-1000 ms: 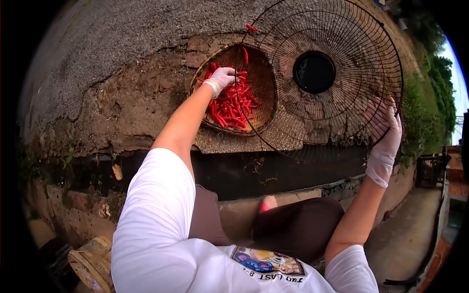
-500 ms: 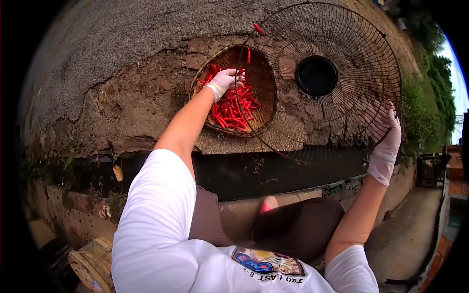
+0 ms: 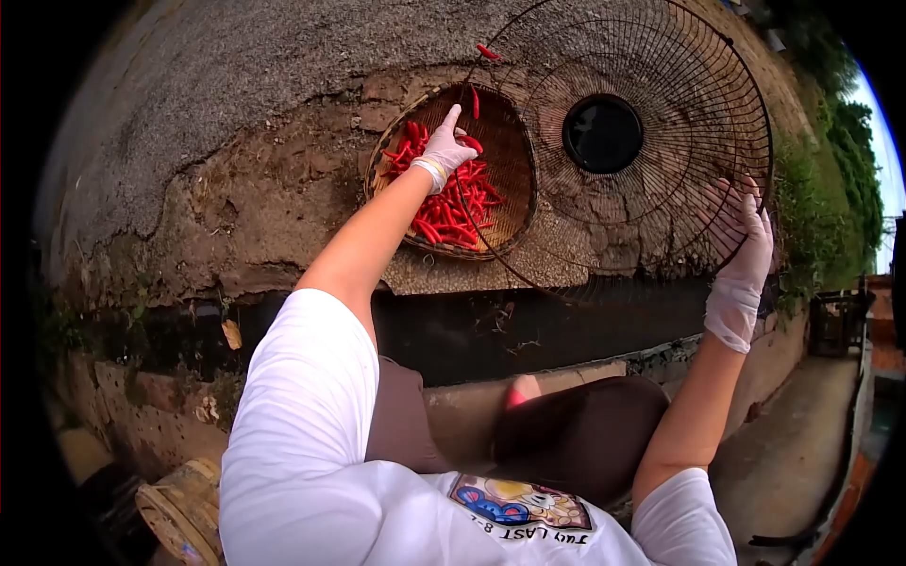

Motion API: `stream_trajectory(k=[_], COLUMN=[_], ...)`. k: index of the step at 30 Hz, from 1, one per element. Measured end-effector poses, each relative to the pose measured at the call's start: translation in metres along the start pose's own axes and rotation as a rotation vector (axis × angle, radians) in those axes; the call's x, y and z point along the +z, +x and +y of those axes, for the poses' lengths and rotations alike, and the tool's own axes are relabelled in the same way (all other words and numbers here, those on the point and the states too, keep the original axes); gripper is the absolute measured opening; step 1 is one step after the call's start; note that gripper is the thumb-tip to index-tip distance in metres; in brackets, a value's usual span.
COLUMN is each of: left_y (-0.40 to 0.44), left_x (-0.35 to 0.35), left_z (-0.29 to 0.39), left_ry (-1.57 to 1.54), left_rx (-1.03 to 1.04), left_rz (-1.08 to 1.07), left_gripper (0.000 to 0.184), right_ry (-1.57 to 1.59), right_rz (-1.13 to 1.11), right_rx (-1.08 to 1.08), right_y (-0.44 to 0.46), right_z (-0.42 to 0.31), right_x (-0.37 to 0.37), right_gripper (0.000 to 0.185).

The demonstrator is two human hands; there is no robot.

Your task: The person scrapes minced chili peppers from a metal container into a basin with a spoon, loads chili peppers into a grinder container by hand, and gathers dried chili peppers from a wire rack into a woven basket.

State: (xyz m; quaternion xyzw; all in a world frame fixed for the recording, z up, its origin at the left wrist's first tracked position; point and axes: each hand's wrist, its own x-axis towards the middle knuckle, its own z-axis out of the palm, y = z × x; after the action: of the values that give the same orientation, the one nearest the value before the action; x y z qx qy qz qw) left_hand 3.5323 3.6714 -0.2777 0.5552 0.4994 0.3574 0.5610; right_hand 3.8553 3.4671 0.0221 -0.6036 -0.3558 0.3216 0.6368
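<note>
My left hand, in a thin translucent glove, is over a woven basket of red chili peppers. Its index finger is stretched out, and a single red chili shows between it and the other fingers, seemingly held. Just beyond the fingertip is another chili, by the rim of a round wire fan guard with a dark disc in its centre. My gloved right hand holds the guard at its right rim, fingers spread behind the wires and thumb along the edge. The guard's left edge overlaps the basket.
One loose chili is near the guard's upper left rim. A dark channel runs between my knees and the broken stone ledge. Green plants grow at the right, and a worn wooden object stands lower left.
My left hand has turned and its index finger has extended upward towards the far side of the basket. My right hand keeps its hold on the guard, which appears slightly higher in view.
</note>
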Motion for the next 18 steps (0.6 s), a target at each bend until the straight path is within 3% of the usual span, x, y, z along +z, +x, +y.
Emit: stream_trajectory(k=[2, 3, 6, 7, 14, 18], left_y=[-0.002, -0.001, -0.014, -0.015, -0.016, -0.016], left_x=[0.011, 0.015, 0.018, 0.019, 0.016, 0.012], left_z=[0.007, 0.005, 0.020, 0.019, 0.014, 0.019], left_ry=[0.271, 0.364, 0.367, 0.280, 0.301, 0.297], left_rx=[0.043, 0.073, 0.101, 0.146, 0.156, 0.307], left_rz=[0.114, 0.200, 0.189, 0.216, 0.229, 0.376], left_gripper=[0.099, 0.090, 0.070, 0.047, 0.020, 0.014], right_ry=[0.003, -0.001, 0.000, 0.004, 0.000, -0.013], right_rz=[0.002, 0.008, 0.009, 0.006, 0.020, 0.020], right_rx=[-0.008, -0.019, -0.044, -0.051, 0.010, -0.013], right_y=[-0.001, -0.002, -0.003, -0.003, -0.001, -0.003], right_z=[0.000, -0.001, -0.003, -0.003, -0.001, -0.001], right_x=[0.001, 0.001, 0.001, 0.001, -0.004, -0.002], right_gripper=[0.029, 0.029, 0.029, 0.029, 0.029, 0.028])
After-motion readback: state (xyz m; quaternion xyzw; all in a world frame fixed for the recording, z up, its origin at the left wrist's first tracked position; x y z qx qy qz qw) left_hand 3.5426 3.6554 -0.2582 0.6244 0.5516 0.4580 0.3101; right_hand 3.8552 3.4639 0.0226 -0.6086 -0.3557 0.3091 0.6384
